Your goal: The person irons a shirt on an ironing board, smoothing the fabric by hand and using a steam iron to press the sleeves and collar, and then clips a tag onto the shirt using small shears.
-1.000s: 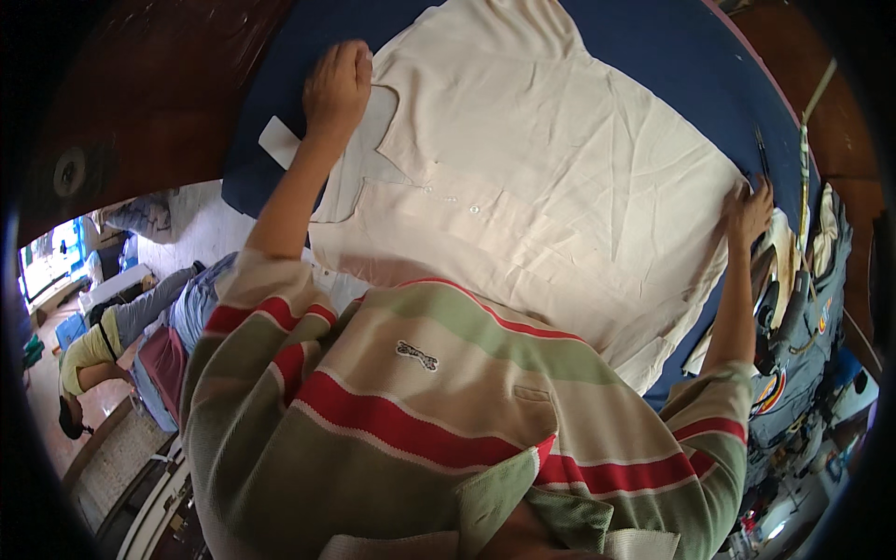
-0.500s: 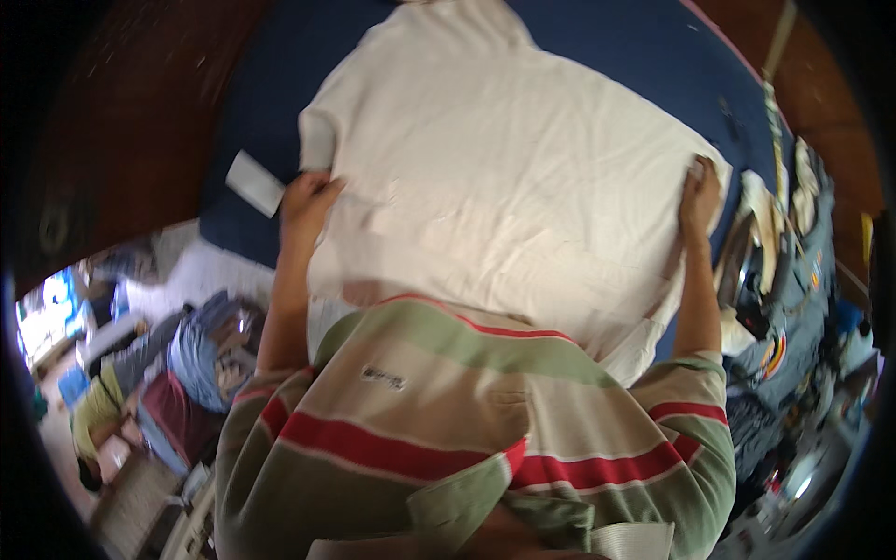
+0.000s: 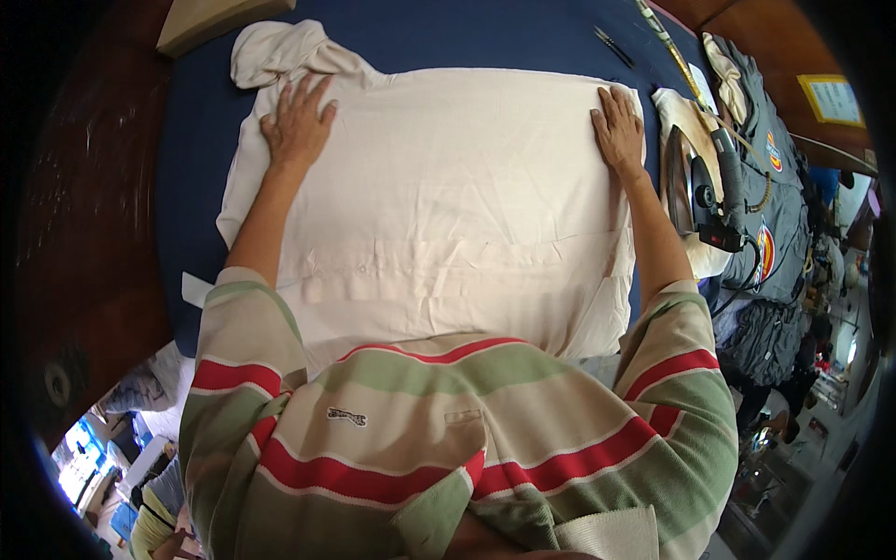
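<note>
I log a cream shirt (image 3: 448, 196) spread flat on the blue surface (image 3: 196, 159), left hand (image 3: 299, 121) and right hand (image 3: 619, 126) pressed on it with fingers released and splayed, and what looks like an iron (image 3: 695, 177) just beside the right hand.

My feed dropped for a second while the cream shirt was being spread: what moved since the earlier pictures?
Both hands moved up the cream shirt to its far end: the left hand now lies flat near the bunched sleeve, the right hand flat at the far right corner. The shirt looks spread flatter. Nothing was picked up. The iron remains at the right on the blue padded table.
</note>
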`<action>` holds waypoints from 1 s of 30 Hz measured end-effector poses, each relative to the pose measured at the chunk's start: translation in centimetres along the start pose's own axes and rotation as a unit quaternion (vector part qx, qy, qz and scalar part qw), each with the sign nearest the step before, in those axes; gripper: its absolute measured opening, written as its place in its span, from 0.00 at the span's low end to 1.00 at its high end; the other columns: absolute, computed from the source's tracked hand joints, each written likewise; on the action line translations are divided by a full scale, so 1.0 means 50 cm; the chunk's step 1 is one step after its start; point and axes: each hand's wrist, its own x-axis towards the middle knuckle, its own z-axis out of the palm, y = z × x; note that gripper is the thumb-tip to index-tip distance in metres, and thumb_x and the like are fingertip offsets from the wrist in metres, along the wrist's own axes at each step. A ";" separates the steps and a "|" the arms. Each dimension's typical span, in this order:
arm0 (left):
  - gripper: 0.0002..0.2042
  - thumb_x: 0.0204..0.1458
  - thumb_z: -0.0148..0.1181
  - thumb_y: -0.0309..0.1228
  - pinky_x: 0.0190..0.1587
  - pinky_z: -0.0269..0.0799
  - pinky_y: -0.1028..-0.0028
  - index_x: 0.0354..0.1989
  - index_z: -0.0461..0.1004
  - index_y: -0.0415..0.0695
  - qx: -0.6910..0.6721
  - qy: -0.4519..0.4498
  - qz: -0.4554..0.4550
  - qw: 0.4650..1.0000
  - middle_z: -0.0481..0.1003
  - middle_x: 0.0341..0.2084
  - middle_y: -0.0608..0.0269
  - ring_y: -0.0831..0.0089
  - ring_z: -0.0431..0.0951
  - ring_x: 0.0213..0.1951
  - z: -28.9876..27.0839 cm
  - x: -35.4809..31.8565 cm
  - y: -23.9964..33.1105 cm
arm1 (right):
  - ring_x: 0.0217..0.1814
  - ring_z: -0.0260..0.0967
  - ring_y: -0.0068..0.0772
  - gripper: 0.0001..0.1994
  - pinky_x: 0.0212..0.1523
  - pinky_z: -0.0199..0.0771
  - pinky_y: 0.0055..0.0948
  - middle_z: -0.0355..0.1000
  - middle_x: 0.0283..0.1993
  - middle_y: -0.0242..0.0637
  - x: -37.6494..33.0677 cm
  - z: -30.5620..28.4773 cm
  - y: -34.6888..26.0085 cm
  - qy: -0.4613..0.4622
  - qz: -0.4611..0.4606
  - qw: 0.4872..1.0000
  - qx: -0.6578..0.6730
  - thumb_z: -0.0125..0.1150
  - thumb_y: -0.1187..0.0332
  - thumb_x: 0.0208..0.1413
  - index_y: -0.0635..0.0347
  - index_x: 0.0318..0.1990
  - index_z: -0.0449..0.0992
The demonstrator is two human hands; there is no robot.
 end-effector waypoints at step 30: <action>0.20 0.54 0.46 0.48 0.51 0.58 0.55 0.50 0.70 0.50 0.001 0.175 -0.091 0.980 0.68 0.50 0.62 0.63 0.66 0.53 0.019 -0.014 -0.143 | 0.63 0.55 0.44 0.22 0.60 0.53 0.43 0.56 0.63 0.41 0.050 -0.007 -0.045 0.039 -0.005 0.997 0.066 0.44 0.53 0.57 0.49 0.57 0.64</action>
